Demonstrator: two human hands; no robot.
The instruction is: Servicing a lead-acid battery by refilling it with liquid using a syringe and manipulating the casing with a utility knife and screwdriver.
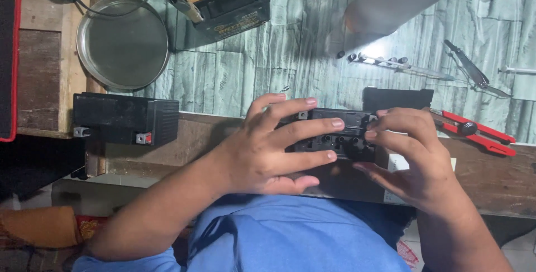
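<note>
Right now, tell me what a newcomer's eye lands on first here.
Both hands, left and right, grip a small black battery with open cell holes at centre, on the wooden bench edge. A second black battery sits at left, a round metal dish beyond it, and red-handled pliers at right.

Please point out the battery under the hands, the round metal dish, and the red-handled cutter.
battery point(335, 132): head view, on its black top between the hands.
round metal dish point(123, 43): head view, on the flat bottom of the dish.
red-handled cutter point(480, 132): head view, on the red handle.
</note>
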